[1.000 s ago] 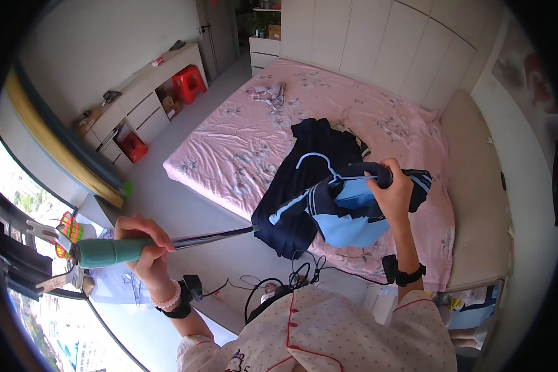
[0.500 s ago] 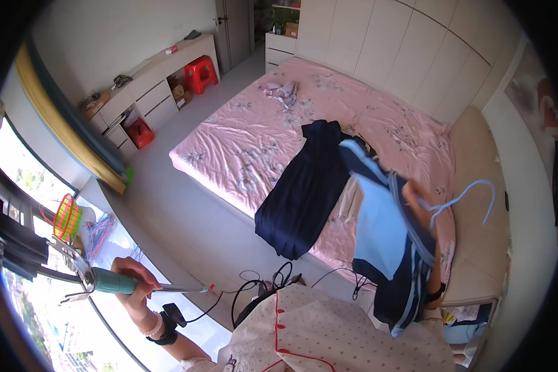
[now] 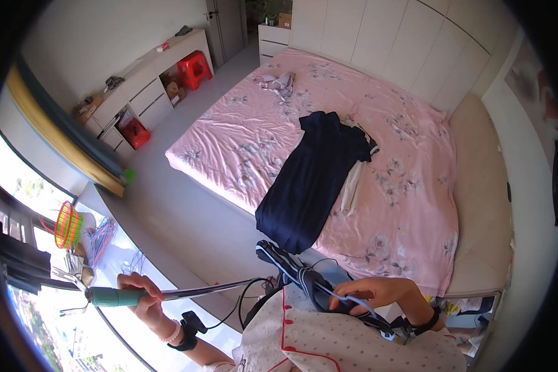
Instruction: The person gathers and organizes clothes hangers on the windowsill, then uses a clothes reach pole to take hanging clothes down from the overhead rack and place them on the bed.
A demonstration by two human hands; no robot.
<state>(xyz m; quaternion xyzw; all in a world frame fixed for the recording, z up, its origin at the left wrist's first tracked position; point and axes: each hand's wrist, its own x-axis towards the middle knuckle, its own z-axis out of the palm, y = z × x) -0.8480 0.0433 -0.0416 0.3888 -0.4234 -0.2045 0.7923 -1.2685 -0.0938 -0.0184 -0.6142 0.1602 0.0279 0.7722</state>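
My left hand [image 3: 144, 299] is wrapped round a clothes pole at its teal sleeve [image 3: 111, 297]; a metal fork tops it by the window. The pole's metal shaft [image 3: 211, 289] runs rightward toward my body. In front of my waist, my right hand [image 3: 378, 292] is closed on a light blue hanger [image 3: 356, 301]. A navy and light blue garment [image 3: 301, 273] hangs from it, bunched against my spotted shirt and partly hidden. A dark navy dress [image 3: 307, 180] lies spread on the pink bed, partly covering something cream-coloured [image 3: 351, 189].
A pink floral bed [image 3: 229, 136] fills the middle. By the window sill [image 3: 115, 263] stand a green and red basket [image 3: 67, 224] and a bundle of thin hangers [image 3: 99, 237]. Black cables [image 3: 245, 297] hang near my waist. A red stool [image 3: 194, 69] stands by the desk.
My right hand has brought the hanger and garment from over the bed's right side down and left to my waist. My left hand still grips the pole, whose shaft now points slightly more upward.
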